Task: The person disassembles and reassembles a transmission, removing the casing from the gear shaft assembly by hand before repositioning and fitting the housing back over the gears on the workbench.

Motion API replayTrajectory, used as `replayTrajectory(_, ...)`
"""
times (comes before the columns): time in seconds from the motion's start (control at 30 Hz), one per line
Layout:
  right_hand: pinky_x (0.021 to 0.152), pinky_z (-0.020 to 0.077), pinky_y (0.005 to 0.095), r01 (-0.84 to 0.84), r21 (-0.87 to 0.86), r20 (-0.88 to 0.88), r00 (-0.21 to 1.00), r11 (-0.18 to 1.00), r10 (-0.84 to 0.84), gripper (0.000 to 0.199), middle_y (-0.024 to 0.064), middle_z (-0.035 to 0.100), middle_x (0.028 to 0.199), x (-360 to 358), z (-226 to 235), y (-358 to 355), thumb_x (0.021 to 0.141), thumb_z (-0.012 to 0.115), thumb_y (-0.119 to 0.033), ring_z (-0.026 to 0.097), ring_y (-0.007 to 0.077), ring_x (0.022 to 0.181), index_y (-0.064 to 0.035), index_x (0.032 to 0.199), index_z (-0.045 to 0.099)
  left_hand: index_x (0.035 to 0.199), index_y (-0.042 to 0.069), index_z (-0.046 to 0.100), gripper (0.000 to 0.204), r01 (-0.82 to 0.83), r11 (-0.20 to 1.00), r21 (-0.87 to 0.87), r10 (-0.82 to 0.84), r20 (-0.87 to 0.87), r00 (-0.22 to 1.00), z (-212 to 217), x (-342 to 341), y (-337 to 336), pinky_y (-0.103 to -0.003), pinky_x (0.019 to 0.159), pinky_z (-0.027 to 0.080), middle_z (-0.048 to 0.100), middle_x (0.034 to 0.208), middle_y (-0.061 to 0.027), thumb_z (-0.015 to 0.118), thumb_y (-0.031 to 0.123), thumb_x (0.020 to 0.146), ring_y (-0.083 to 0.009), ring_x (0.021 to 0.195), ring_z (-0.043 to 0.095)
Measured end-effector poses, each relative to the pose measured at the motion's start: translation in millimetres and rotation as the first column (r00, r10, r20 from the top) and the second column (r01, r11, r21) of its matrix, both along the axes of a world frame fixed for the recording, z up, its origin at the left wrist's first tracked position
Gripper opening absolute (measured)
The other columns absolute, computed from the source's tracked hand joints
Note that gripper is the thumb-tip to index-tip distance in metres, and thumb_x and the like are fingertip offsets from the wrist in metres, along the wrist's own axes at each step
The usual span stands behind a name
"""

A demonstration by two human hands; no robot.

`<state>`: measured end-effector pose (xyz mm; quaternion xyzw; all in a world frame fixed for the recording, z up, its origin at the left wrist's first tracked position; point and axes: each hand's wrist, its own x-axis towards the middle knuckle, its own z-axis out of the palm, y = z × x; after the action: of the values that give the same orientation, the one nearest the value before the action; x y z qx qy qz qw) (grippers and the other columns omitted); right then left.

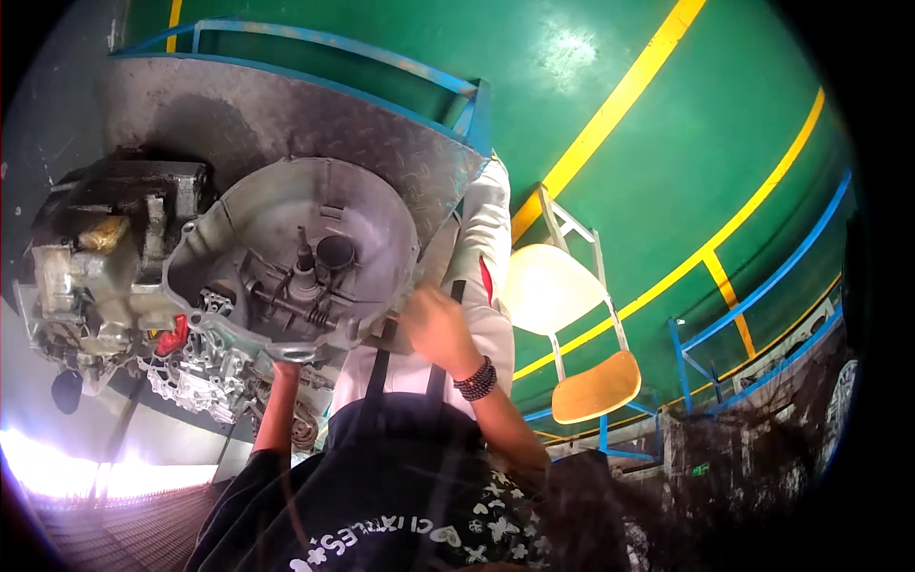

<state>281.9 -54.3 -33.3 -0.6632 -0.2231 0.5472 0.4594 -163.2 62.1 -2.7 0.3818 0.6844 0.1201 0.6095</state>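
Note:
A large grey metal bell housing (367, 205), apparently part of a gearbox, faces up in front of me with a shaft (305, 255) standing inside it. My left hand (285, 372) reaches up under the near edge of the housing, which hides its fingers. Beside the right part of the rim is my right hand (437, 326). Motion smears its fingers, so I cannot tell whether they touch the rim or hold anything. A silvery metal casting with many channels (208, 377) lies left of my left hand, below the housing.
A greasy metal assembly (114, 262) sits to the left, with a small red part (172, 337) near it. Both rest on a steel plate tabletop (400, 157) edged by a blue rail (334, 40). A wooden-seated chair (555, 291) stands at right on the green floor.

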Motion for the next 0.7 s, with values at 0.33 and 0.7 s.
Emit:
replayTrajectory(0.33,0.073,0.0475,0.0494,-0.023,0.136,0.051,0.999,0.991,0.016,0.027,0.025,0.059,0.091,-29,-32,-22,0.076,0.066,-0.013,0.058,0.0432,0.084,0.0054,0.095,0.059,0.13,0.005,0.053,0.051,0.0,1.0,-0.01,-0.001,-0.056,0.998,9,21,-14,-0.04,0.099,0.045,0.06,0.121,-0.008,0.054,0.043,0.096,-0.0238,0.111,0.058)
replayTrajectory(0.7,0.089,0.0445,0.0501,-0.284,-0.23,-0.042,0.958,0.931,0.282,0.026,0.0254,0.064,0.103,-178,33,-28,0.083,0.051,0.0,0.059,0.044,0.1,0.006,0.107,0.061,0.13,0.004,0.053,0.049,0.023,1.0,0.016,-0.022,-0.06,0.998,7,42,-4,-0.04,0.1,0.045,0.059,0.123,-0.0086,0.057,0.039,0.095,-0.0241,0.112,0.057)
